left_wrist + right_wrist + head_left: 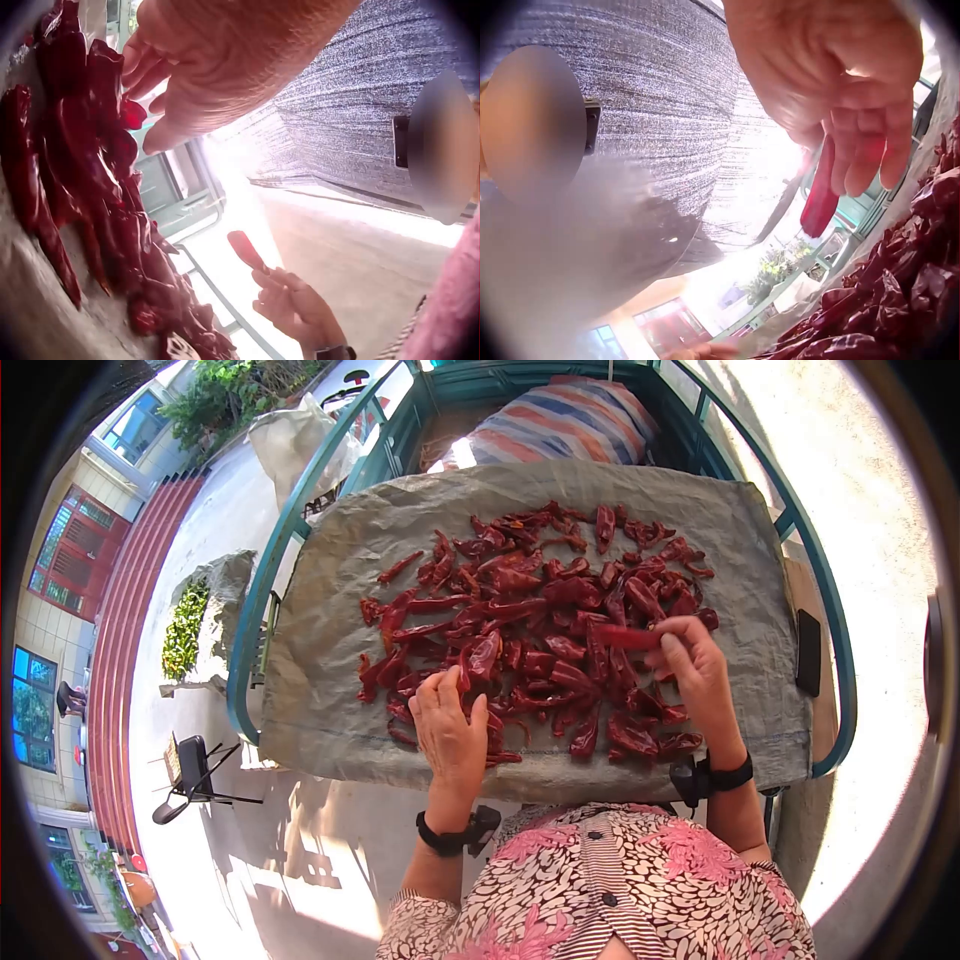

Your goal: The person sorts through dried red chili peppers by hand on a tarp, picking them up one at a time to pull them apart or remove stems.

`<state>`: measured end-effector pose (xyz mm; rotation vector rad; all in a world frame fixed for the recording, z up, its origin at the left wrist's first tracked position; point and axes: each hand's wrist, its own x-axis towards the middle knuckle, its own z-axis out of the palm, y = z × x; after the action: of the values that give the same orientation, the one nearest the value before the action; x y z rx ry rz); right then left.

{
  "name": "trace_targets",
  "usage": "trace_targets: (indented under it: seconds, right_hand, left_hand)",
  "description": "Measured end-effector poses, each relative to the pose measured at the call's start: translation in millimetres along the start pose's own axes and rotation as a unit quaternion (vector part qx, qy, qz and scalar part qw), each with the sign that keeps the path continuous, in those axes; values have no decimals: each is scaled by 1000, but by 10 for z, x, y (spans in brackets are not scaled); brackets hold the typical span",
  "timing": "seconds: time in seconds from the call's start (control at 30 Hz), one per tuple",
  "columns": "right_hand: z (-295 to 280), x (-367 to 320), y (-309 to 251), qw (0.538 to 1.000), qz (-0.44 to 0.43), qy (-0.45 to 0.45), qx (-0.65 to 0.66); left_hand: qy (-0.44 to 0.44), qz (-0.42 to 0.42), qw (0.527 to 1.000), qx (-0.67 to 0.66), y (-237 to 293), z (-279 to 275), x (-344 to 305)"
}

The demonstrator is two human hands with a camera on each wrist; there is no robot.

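Dark red dried peppers (520, 585) lie in a loose layer on a grey woven sheet (320, 660). The right hand (695, 670) pinches one red pepper (628, 637) by its end between thumb and fingers, above the right part of the layer; the right wrist view shows this pepper (821, 195) hanging beside the fingers. At the near left edge of the peppers is the left hand (448, 730), fingers spread and slightly bent, fingertips at a pepper (484, 656). In the left wrist view the left hand (202, 67) shows no pepper gripped.
A teal metal rail (835, 630) runs around the sheet. A dark flat object (808, 652) lies at the right edge. Behind the sheet is a striped bag (565, 422). On the ground at the left stand a black chair (195, 768) and a pile of green items (186, 630).
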<state>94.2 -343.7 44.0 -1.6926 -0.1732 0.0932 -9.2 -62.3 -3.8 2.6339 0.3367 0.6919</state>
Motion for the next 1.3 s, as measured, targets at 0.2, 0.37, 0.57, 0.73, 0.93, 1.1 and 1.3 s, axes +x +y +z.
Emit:
trace_targets:
  seconds: [0.2, 0.37, 0.57, 0.73, 0.93, 1.1, 1.3]
  right_hand:
    - [66, 35, 102, 999, -19, 4, 28]
    - [137, -137, 321, 998, 29, -49, 1]
    - [44, -227, 354, 967, -33, -89, -235]
    - [245, -220, 328, 974, -37, -135, -179]
    - [454, -218, 173, 984, 61, -152, 65]
    - [365, -236, 206, 984, 62, -168, 20]
    - [56, 22, 264, 998, 33, -12, 43]
  left_hand:
    - [-57, -25, 998, 8, -165, 184, 167]
    - [-29, 50, 995, 77, -180, 335, 229]
    - [19, 62, 998, 26, 103, 103, 241]
    - [-119, -108, 931, -329, 414, -11, 41]
    - [-196, -71, 879, -429, 453, 123, -147]
    - [-235, -62, 894, -375, 430, 214, -222]
    - [-186, -14, 947, -260, 536, 314, -175]
